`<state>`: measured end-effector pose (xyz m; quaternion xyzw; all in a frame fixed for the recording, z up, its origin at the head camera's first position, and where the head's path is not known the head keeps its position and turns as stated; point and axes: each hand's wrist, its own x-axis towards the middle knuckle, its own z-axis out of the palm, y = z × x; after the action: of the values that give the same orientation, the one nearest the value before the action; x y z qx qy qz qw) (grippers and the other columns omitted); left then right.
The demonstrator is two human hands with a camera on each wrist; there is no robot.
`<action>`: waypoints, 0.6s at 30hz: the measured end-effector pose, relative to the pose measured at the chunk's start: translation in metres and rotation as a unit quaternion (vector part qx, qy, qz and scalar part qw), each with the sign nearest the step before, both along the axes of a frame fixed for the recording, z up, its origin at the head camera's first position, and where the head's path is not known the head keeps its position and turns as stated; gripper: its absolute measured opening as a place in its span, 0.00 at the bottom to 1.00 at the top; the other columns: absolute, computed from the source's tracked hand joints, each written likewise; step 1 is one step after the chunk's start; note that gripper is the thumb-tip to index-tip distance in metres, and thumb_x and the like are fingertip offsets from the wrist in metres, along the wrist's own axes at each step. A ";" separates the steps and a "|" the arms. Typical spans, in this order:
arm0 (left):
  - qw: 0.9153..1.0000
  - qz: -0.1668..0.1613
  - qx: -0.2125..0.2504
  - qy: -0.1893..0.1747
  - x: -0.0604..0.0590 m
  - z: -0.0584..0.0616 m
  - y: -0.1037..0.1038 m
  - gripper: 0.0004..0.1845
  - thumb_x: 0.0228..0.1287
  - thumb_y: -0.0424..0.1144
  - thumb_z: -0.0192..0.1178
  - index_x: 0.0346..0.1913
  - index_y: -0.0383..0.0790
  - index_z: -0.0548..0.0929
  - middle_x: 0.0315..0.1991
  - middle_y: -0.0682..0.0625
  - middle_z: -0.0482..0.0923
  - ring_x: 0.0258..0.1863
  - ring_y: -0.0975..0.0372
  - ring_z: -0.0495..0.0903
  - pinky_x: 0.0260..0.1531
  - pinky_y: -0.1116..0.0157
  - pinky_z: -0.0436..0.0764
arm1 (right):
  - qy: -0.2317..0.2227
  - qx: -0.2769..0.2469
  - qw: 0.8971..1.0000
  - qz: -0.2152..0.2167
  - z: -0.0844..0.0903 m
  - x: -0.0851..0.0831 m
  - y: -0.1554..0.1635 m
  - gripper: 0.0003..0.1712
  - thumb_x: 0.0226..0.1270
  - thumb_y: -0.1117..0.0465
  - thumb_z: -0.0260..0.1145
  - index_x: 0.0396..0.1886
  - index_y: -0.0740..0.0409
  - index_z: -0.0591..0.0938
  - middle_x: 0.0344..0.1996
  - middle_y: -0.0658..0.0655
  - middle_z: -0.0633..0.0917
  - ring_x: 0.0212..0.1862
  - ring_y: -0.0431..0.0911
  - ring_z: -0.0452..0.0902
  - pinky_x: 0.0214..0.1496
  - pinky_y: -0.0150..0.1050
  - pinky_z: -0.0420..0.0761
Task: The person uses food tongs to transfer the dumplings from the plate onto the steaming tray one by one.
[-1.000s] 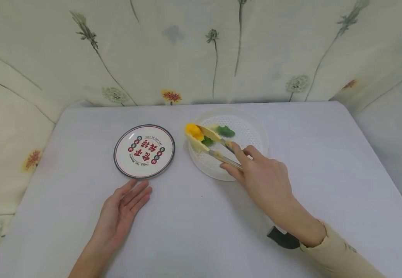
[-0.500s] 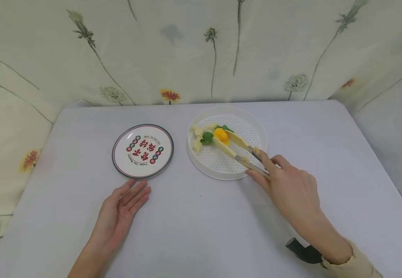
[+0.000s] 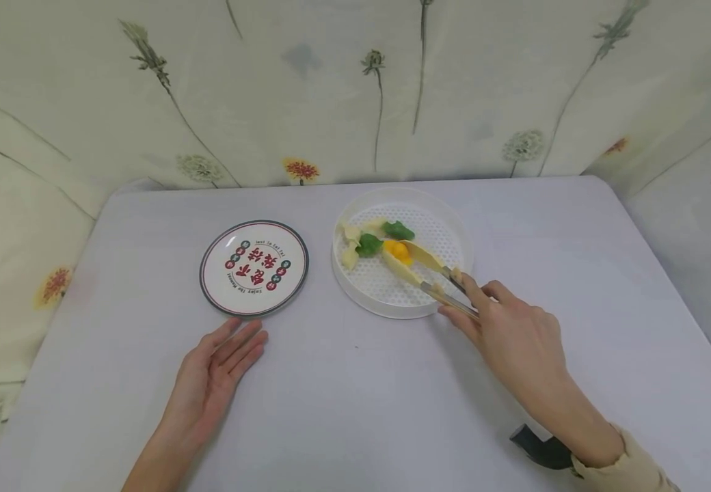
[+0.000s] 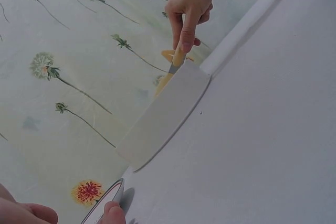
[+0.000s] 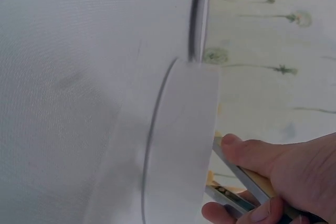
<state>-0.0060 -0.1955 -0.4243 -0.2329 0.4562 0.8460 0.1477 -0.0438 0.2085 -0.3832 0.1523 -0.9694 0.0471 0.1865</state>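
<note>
My right hand (image 3: 503, 328) grips cream-tipped metal tongs (image 3: 432, 273) by their handles just outside the front right of a round white perforated basket (image 3: 448, 225). The tong tips reach into the basket, and a yellow food piece (image 3: 398, 251) sits between them, low over the basket floor. Two green pieces (image 3: 369, 244) and some pale pieces (image 3: 351, 236) lie at the basket's left side. My left hand (image 3: 220, 365) rests flat on the table with straight fingers, just in front of a printed plate (image 3: 254, 267). The right wrist view shows my fingers (image 5: 273, 177) curled round the tongs (image 5: 233, 174) beside the basket wall (image 5: 178, 145).
The basket and plate stand side by side on a pale grey table (image 3: 355, 403). Flower-patterned cloth walls (image 3: 355, 89) close in the back and both sides. In the left wrist view the basket wall (image 4: 163, 116) and the plate rim (image 4: 102, 208) show.
The tongs with the yellow piece moved from the basket's left rim back to the right and down inside the basket. My right hand drew back to the right. The left hand stayed put.
</note>
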 end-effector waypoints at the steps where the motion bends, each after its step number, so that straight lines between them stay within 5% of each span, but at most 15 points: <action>1: 1.000 -0.001 0.000 0.000 0.000 0.000 0.000 0.33 0.90 0.50 0.43 0.87 0.42 0.52 0.64 0.53 0.87 0.66 0.61 0.86 0.75 0.64 0.81 | 0.001 0.001 1.000 0.000 -0.001 0.000 0.001 0.34 0.71 0.37 0.71 0.66 0.55 0.86 0.38 0.62 0.91 0.13 0.42 0.64 0.12 0.30 0.55; 10: 1.000 0.001 -0.007 -0.003 0.000 0.001 0.002 0.33 0.90 0.50 0.43 0.86 0.41 0.53 0.66 0.52 0.86 0.66 0.61 0.86 0.76 0.64 0.81 | -0.004 -0.002 1.000 -0.007 0.000 0.000 0.004 0.38 0.75 0.31 0.65 0.67 0.55 0.86 0.39 0.63 0.91 0.15 0.44 0.70 0.12 0.31 0.57; 18: 1.000 0.002 -0.004 -0.001 0.000 0.001 0.002 0.32 0.90 0.49 0.42 0.86 0.40 0.53 0.63 0.53 0.88 0.65 0.61 0.87 0.76 0.64 0.81 | 0.025 -0.003 1.000 -0.011 0.003 0.000 0.006 0.54 0.76 0.19 0.36 0.67 0.56 0.85 0.38 0.64 0.90 0.11 0.41 0.59 0.12 0.30 0.52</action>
<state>-0.0059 -0.1938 -0.4237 -0.2356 0.4591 0.8442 0.1454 -0.0435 0.2146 -0.3800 0.1420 -0.9660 0.0444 0.2116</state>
